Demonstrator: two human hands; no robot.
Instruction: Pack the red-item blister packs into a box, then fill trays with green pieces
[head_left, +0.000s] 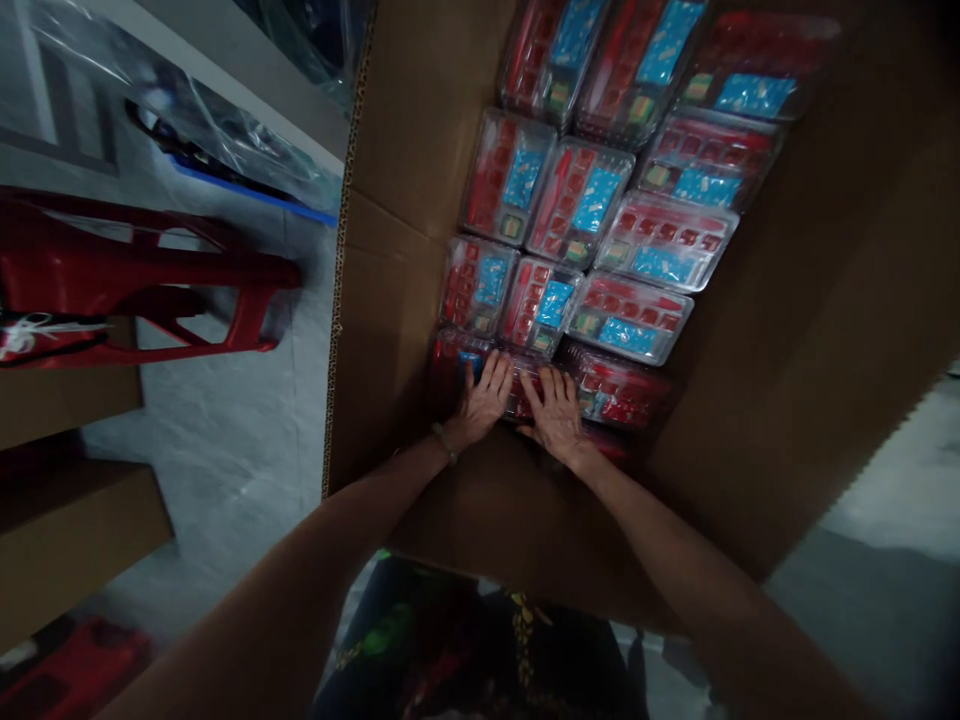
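Both my arms reach down into a large cardboard box (510, 510). My left hand (484, 397) lies with its fingers stretched out on the clear plastic packs at the near end. Close beside it, my right hand (553, 405) rests with fingers apart on the same near packs. Rows of clear plastic packs (630, 318) fill the box's bottom, each showing red pieces and a blue packet inside. The near packs (517, 378) are partly hidden under my fingers. Neither hand is wrapped around anything.
A red plastic stool (259, 300) lies at the left on the grey floor (225, 500). Below it are other cardboard boxes (90, 530) and a red object (82, 670) at the corner. Clear plastic sheeting (217, 120) hangs by a pale beam at the upper left.
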